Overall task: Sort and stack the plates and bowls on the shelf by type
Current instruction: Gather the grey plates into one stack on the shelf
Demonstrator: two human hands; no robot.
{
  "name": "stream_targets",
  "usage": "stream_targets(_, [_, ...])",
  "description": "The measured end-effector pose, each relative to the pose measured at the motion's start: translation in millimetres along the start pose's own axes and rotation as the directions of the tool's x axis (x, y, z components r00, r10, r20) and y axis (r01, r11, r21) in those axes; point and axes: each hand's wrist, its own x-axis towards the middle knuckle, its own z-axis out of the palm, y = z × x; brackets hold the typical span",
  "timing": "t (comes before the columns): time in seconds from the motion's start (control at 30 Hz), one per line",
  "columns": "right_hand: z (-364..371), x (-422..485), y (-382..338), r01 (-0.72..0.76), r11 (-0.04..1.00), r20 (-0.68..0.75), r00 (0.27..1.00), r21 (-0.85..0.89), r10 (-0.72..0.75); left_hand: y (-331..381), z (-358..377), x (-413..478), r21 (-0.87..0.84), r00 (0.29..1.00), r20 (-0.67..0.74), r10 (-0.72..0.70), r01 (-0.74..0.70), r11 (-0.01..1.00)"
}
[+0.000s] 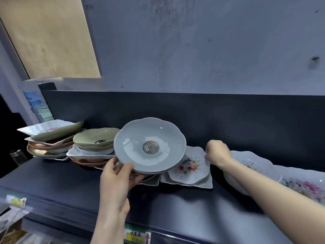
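Observation:
My left hand [117,178] grips the near rim of two stacked grey scalloped bowls [149,136], tilted up toward me with a round dark sticker inside. My right hand [217,153] pinches the far right edge of a white floral square plate [189,166], which lies on other white square plates [202,184]. Left of the grey bowls sit olive green bowls [95,139] on a white square dish [84,154] and copper plates. At the far left stands a mixed pile [51,138] of white, green and copper dishes.
The dishes stand on a dark shelf [175,205] with a dark back panel. A white floral bowl [253,166] and a large floral plate [302,185] lie under and beyond my right forearm. Price tags [137,236] hang on the shelf's front edge.

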Motion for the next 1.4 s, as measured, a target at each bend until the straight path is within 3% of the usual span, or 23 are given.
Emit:
stream_targets(0.17, [-42,-14,18,0.039,0.992,-0.204,0.979,0.124,-0.013,0,8,-1,-0.033,1.0,-0.005,0.005,-0.005,0.999])
stream_targets(0.27, [-72,-27,45,0.003,0.979,-0.295,0.954,0.206,0.059,0,18,-4,-0.062,1.0,0.016,0.007,-0.006,0.998])
stream_targets(0.33, [-87,-34,70,-0.088,0.92,-0.265,0.943,0.382,0.2,-2,25,-4,-0.075,1.0,0.023,0.003,-0.001,0.997])
stream_targets(0.4, [-92,-37,95,-0.192,0.796,-0.179,0.919,0.574,0.351,-7,32,-4,-0.074,0.999,0.036,-0.007,0.01,0.997])
stream_targets(0.5, [-83,-45,129,-0.31,0.646,-0.026,0.89,0.697,0.455,-15,41,-3,-0.056,0.997,0.07,-0.012,0.016,0.998])
stream_targets(0.57, [-73,-54,143,-0.347,0.66,-0.014,0.879,0.666,0.476,-19,46,-4,-0.033,0.995,0.101,-0.016,0.02,0.999])
stream_targets(0.73, [-48,-73,161,-0.337,0.891,-0.219,0.886,0.302,0.41,-22,57,-9,-0.004,0.991,0.134,-0.021,0.022,1.0])
stream_targets(1.13, [-38,-63,172,-0.316,0.944,-0.226,0.916,0.098,0.33,-23,58,-12,0.01,0.988,0.152,-0.028,0.027,1.0])
stream_targets(1.27, [-38,-58,148,-0.19,0.982,-0.334,0.926,-0.004,0.178,-21,55,-13,-0.015,0.991,0.129,-0.022,0.024,1.0])
stream_targets(1.4, [-32,-65,76,0.058,0.985,-0.34,0.94,0.165,0.002,-21,53,-12,-0.034,0.993,0.117,-0.025,0.029,0.999])
